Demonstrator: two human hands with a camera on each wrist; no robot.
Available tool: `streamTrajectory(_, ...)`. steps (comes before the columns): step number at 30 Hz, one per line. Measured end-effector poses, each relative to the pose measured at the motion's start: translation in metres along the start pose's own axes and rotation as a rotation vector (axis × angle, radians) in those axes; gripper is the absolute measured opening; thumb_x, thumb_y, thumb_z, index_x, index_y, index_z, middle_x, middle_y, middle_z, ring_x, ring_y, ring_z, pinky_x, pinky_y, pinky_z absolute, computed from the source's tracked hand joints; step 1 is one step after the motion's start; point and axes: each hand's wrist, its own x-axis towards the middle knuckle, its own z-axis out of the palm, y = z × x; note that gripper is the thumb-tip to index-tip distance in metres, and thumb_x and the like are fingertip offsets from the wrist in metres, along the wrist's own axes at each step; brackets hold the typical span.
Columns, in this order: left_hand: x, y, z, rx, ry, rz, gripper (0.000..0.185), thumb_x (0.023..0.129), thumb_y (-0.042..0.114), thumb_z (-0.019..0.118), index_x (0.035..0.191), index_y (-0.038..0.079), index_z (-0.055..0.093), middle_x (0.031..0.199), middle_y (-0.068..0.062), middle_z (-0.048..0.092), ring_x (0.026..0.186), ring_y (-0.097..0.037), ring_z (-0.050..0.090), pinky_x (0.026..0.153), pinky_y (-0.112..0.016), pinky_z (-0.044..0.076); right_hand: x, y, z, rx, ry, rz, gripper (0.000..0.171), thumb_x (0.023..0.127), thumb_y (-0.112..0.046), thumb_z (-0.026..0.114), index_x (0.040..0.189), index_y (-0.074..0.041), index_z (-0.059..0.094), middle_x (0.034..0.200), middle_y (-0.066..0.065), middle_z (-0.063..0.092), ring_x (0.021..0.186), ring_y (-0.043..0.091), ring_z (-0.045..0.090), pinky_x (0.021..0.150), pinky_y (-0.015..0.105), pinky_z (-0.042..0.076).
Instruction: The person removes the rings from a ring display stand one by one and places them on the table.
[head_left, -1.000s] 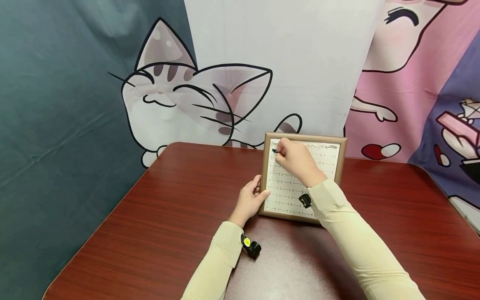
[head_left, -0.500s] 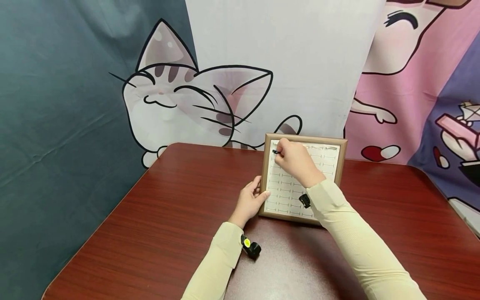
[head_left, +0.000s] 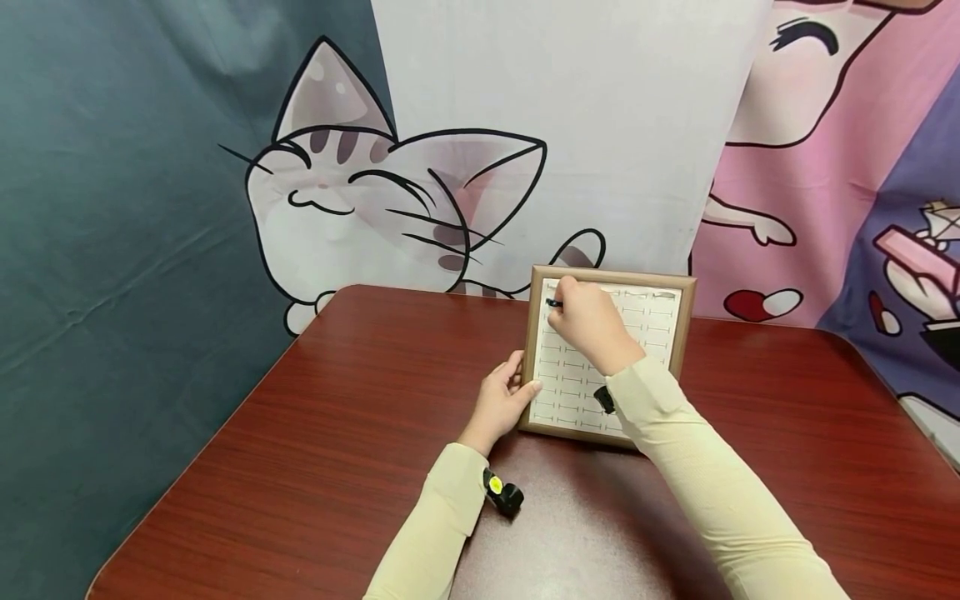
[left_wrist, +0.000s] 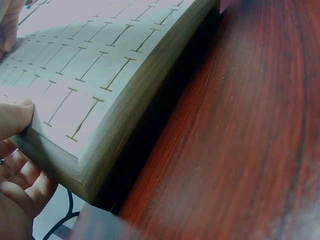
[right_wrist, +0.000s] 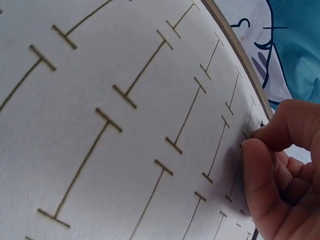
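Observation:
A wood-framed display board leans upright on the table, its pale padded face covered with rows of I-shaped slits. My left hand grips the frame's lower left side. In the left wrist view the thumb of that left hand lies over the front edge and the fingers curl behind. At the upper left of the face my right hand pinches a small dark piece close against the slits; I cannot tell its kind. The right wrist view shows the thumb and forefinger of the right hand together at the face.
A reddish-brown wooden table spreads around the board. Behind it hangs a cloth backdrop with cartoon animals. A black wrist camera is strapped to the left sleeve, and another one to the right sleeve.
My right wrist has shifted very slightly left, while the fingertips stay at the same upper-left spot with the dark piece. The left hand and the board keep their places.

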Motion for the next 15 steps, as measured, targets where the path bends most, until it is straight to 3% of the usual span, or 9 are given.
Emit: streamTrajectory(15,0.0003,-0.0016,0.0002,-0.004,-0.001,-0.002,0.058,0.086,0.011,0.065,0.137,-0.002,0.042,0.113,-0.017,0.058,0.104,-0.024,0.057,0.088,-0.030,0.051,-0.0016,0.0039,0.0041,-0.004,0.088,-0.096,0.006,0.074,-0.001,0.059,0.077,0.002,0.054,0.063,0.011,0.057,0.054,0.023,0.051,0.050,0.035,0.047)
